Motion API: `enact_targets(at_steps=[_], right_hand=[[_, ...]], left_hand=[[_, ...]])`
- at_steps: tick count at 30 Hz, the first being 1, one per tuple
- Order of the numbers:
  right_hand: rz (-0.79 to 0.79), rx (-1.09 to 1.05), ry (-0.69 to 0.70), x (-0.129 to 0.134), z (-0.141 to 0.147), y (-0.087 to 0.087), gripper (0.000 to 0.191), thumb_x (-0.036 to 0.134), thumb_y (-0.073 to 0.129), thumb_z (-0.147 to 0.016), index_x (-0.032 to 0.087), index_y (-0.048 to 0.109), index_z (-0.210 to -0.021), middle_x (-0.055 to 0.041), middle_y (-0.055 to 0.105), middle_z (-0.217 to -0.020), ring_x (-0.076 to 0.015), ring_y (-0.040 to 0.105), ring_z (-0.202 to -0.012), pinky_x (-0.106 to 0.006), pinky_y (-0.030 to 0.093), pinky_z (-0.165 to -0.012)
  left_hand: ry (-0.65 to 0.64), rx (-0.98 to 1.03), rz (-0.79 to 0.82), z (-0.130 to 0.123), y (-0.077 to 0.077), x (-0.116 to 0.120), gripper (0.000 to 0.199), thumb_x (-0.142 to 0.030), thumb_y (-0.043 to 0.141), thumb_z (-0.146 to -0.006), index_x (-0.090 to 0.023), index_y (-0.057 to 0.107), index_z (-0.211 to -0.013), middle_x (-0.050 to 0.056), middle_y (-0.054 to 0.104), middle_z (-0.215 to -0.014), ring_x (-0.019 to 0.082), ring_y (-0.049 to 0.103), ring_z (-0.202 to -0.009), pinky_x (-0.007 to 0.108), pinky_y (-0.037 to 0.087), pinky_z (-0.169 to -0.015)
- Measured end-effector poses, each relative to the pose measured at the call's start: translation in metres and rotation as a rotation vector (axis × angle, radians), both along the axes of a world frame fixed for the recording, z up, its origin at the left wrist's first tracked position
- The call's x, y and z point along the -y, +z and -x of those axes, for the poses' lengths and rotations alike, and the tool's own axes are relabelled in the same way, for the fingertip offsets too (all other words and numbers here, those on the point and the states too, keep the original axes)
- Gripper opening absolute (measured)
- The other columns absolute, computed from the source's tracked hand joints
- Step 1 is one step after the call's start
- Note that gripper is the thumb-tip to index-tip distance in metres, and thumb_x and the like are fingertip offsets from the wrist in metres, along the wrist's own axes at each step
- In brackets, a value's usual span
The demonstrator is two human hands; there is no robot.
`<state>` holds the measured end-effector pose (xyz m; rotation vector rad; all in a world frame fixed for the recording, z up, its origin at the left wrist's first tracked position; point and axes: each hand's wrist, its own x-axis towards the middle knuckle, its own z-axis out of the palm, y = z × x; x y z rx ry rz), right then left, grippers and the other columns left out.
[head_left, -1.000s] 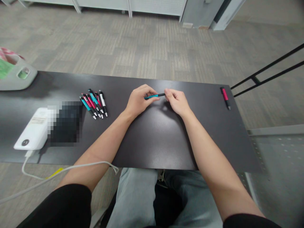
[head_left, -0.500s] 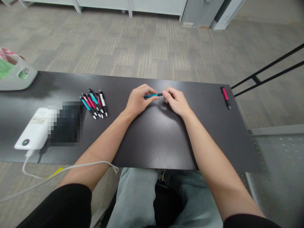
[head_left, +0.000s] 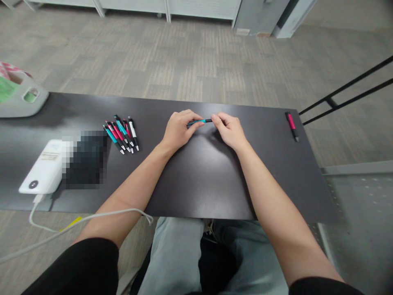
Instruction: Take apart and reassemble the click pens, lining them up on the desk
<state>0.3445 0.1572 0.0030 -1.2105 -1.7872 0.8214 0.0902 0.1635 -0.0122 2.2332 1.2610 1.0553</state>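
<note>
A blue and black pen [head_left: 201, 121] is held level between my hands, above the far middle of the dark table [head_left: 196, 180]. My left hand [head_left: 181, 129] pinches its blue barrel between thumb and fingers. The fingers of my right hand [head_left: 226, 128] are closed at the pen's black end, where the tip is hidden by the thumb and fingertips. Left of my left hand lies a loose pile of several pens [head_left: 121, 134], blue, red and white with black grips. A single red and black pen [head_left: 292, 126] rests near the table's right edge.
On the left are a white power bank [head_left: 43, 166] with a white cable [head_left: 101, 214] crossing over my left forearm, and a dark pixelated object [head_left: 86, 159]. A white container [head_left: 29, 96] stands at the far left. Black metal bars [head_left: 346, 92] rise past the right edge.
My right hand has shifted very slightly to the right along the pen's black end. My left hand still holds the barrel, almost unmoved.
</note>
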Motion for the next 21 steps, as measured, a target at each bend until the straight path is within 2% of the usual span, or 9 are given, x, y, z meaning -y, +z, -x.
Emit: enact_targets(at_steps=[4, 9, 12, 17, 21], right_hand=[[0.028, 0.01, -0.032, 0.0, 0.0002, 0.001, 0.094, 0.118, 0.066, -0.105, 0.031, 0.05, -0.074, 0.0017, 0.044, -0.071, -0.0227, 0.042, -0.075, -0.042, 0.04, -0.076], [0.01, -0.004, -0.022, 0.0017, -0.0007, 0.0039, 0.093, 0.12, 0.067, -0.103, 0.031, 0.055, -0.076, 0.0016, 0.047, -0.072, -0.0228, 0.043, -0.075, -0.043, 0.042, -0.077], [0.008, 0.009, -0.021, 0.0012, -0.0012, 0.0022, 0.095, 0.122, 0.065, -0.101, 0.031, 0.054, -0.076, 0.0019, 0.042, -0.072, -0.0227, 0.042, -0.075, -0.043, 0.041, -0.076], [0.007, 0.0, -0.016, -0.0009, -0.0018, -0.0026, 0.097, 0.121, 0.064, -0.103, 0.031, 0.048, -0.073, 0.0016, 0.039, -0.073, -0.0223, 0.04, -0.075, -0.043, 0.037, -0.074], [0.014, -0.015, -0.032, -0.001, -0.003, -0.0002, 0.093, 0.117, 0.068, -0.105, 0.031, 0.051, -0.075, 0.0015, 0.043, -0.074, -0.0225, 0.042, -0.076, -0.043, 0.04, -0.076]], left_hand=[[0.004, -0.016, -0.025, -0.0008, -0.0015, 0.001, 0.012, -0.041, 0.087, -0.118, -0.033, 0.096, -0.119, 0.007, 0.095, -0.119, 0.034, 0.084, -0.113, 0.051, 0.054, -0.11], [-0.039, -0.045, -0.008, -0.0002, -0.0073, -0.0014, 0.025, -0.041, 0.073, -0.126, -0.034, 0.097, -0.127, 0.009, 0.095, -0.12, 0.035, 0.084, -0.116, 0.051, 0.054, -0.108], [-0.068, -0.066, -0.015, 0.0005, -0.0066, -0.0018, 0.021, -0.038, 0.076, -0.123, -0.032, 0.096, -0.123, 0.009, 0.094, -0.121, 0.036, 0.083, -0.117, 0.05, 0.056, -0.105], [-0.041, -0.09, -0.044, -0.0002, -0.0001, 0.0014, 0.01, -0.038, 0.085, -0.118, -0.031, 0.093, -0.116, 0.009, 0.091, -0.118, 0.036, 0.081, -0.114, 0.051, 0.057, -0.106], [-0.054, -0.064, -0.035, -0.0024, 0.0009, 0.0034, 0.018, -0.042, 0.081, -0.122, -0.03, 0.094, -0.128, 0.01, 0.092, -0.125, 0.035, 0.083, -0.119, 0.05, 0.057, -0.109]])
